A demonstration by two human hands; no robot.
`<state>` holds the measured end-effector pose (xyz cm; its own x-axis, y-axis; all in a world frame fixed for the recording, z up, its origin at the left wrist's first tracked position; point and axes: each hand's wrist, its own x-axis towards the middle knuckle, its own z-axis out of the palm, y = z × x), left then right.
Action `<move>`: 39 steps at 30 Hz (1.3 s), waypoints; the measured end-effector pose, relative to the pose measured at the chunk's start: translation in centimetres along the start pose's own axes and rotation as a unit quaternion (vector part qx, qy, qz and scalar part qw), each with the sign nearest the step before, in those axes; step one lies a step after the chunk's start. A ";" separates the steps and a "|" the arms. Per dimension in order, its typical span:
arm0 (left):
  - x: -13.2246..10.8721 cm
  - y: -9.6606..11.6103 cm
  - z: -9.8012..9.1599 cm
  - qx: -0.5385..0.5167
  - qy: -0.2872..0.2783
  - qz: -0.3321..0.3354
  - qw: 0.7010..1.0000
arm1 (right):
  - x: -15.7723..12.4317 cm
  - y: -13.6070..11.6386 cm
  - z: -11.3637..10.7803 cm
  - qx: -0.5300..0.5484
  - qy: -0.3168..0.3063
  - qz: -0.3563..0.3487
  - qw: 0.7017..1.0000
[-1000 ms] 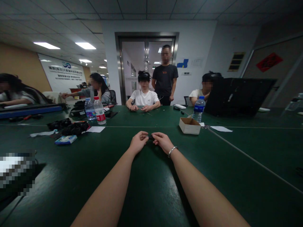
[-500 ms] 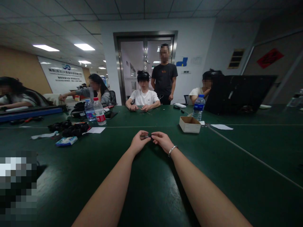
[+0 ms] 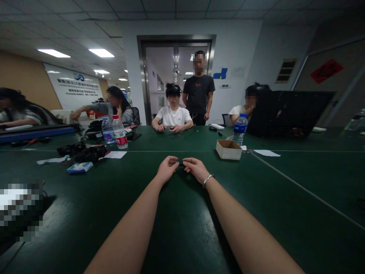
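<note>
Just above the green table (image 3: 182, 213), my two hands meet fingertip to fingertip. A small dark object (image 3: 181, 164) lies between them, too small and too covered by fingers to name. My left hand (image 3: 167, 168) is closed, with thumb and fingers pinched at the object's left end. From the other side my right hand (image 3: 196, 169) pinches it with thumb and forefinger. A silver bracelet (image 3: 207, 180) circles my right wrist.
An open cardboard box (image 3: 228, 151) stands ahead to the right, before a water bottle (image 3: 240, 129). To the left are two bottles (image 3: 119, 133), black gear (image 3: 91, 153) and a blue-white packet (image 3: 80, 167). Several people sit around the table; one person (image 3: 199, 93) stands behind.
The fingers of my left hand have shifted slightly and closed in more around the small object. My right hand stays almost in place. The view has tilted a little.
</note>
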<state>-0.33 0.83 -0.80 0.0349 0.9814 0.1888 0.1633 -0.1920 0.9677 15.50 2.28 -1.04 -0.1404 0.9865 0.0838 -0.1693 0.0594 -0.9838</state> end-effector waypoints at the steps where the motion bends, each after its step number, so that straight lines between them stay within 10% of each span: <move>1: -0.1 0.1 0.0 -0.001 -0.003 0.002 1.000 | 0.0 0.0 0.0 0.000 0.000 0.000 1.000; 39: 0.5 -0.5 0.0 -0.022 -0.022 -0.016 0.999 | 0.5 0.5 0.0 0.006 -0.002 -0.007 1.000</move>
<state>-0.38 1.45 -1.22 0.0745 0.9858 0.1503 0.1224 -0.1586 0.9797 15.37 2.77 -1.54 -0.1417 0.9851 0.0974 -0.1825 0.0707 -0.9807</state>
